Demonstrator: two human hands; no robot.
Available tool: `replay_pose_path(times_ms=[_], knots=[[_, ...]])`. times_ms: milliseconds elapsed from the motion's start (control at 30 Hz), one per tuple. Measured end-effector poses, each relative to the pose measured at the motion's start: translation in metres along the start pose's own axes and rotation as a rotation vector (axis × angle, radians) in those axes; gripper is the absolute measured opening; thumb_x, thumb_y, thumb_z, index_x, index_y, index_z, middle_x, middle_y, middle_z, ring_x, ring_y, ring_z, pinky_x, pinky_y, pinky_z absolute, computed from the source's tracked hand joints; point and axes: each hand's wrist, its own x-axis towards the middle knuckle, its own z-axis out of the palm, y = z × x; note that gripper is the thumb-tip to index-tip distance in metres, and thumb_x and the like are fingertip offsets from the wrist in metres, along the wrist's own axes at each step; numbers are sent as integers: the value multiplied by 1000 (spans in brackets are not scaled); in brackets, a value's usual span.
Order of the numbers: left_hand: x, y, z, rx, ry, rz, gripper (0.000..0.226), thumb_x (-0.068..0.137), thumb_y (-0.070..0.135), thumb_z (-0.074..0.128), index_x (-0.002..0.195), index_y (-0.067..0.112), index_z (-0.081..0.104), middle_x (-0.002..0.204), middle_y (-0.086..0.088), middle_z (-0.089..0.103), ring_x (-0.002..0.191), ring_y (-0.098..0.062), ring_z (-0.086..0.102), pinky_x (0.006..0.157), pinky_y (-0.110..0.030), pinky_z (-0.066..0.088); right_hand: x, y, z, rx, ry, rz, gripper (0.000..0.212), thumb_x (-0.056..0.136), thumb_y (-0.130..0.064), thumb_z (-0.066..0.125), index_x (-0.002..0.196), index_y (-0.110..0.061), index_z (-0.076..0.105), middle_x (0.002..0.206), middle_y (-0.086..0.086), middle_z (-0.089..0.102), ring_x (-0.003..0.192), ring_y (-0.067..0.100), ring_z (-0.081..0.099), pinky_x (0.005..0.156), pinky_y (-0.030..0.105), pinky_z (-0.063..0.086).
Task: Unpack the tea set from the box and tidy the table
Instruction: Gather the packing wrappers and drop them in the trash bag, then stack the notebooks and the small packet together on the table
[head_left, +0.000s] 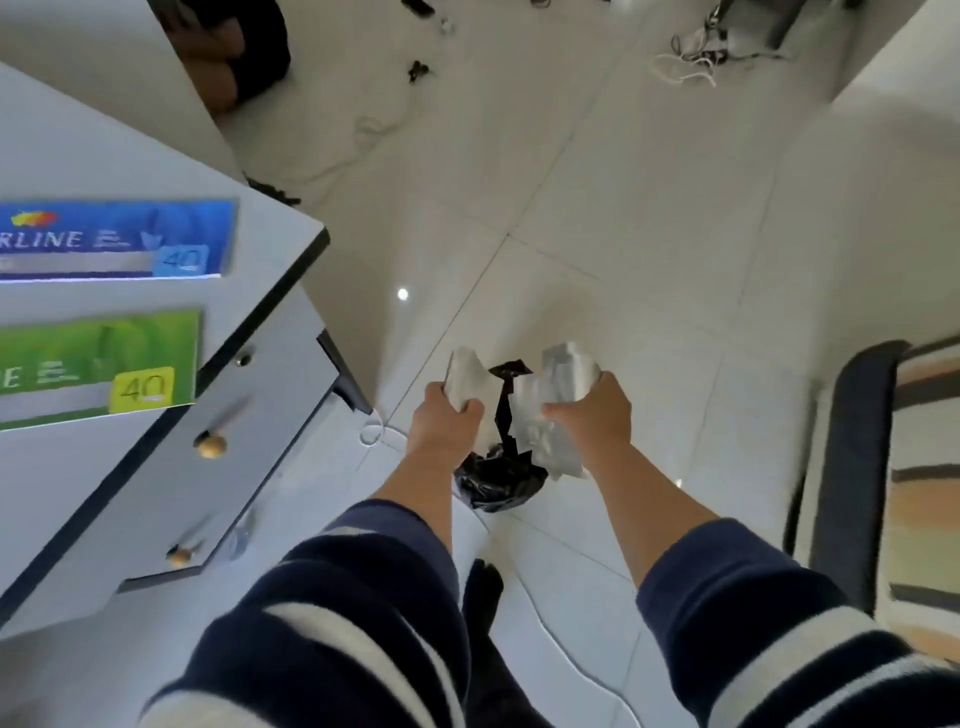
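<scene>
Fingers curled tight on both sides here: the left hand (444, 415) grips a crumpled wad of white wrapping paper (467, 382), and the right hand (592, 410) clutches a larger bunch of white and silvery crumpled packing wrap (550, 410) that trails down past the wrist. Both hands are held out low over the pale tiled floor (623, 234), the two wads near each other but apart. Right between and below them sits a small bin lined with a shiny black plastic bag (498, 480), a strip of the black plastic rising up in the gap between the hands. Both forearms come out of dark navy sleeves with white stripes (363, 623).

Over on the left, the corner of a grey-white table with a dark edge (291, 270) juts in, brass-coloured round knobs (210, 445) showing on its side. On top lie two flat boxes, a blue one (130, 239) and a green one (104, 358), each marked "40". On the right edge is a dark-framed chair with a striped seat (924, 467). Cables (685, 62) lie scattered on the far floor.
</scene>
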Motion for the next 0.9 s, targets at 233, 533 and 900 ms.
replay_pose_path(times_ms=[233,533,900], knots=[[85,-32,77,-25,-188,-85,91,86,46,63,152,11,12,152,-13,35,135,-33,40,109,-46,38,94,58,74,81,-78,116,87,79,-17,71,147,-22,17,130,15,55,112,32,60,88,42,54],[104,-48,102,185,-291,-122,68,100,40,41,154,11,13,157,-11,28,143,-29,29,115,-36,25,127,93,85,32,-406,238,72,89,-32,58,150,-18,24,145,10,45,126,28,49,101,38,42],[56,53,-22,336,-215,58,47,99,28,43,144,14,39,149,-8,43,137,-24,40,113,-31,30,80,-66,18,-256,-453,-149,35,96,-22,46,123,-3,56,123,13,59,111,30,56,91,33,43]])
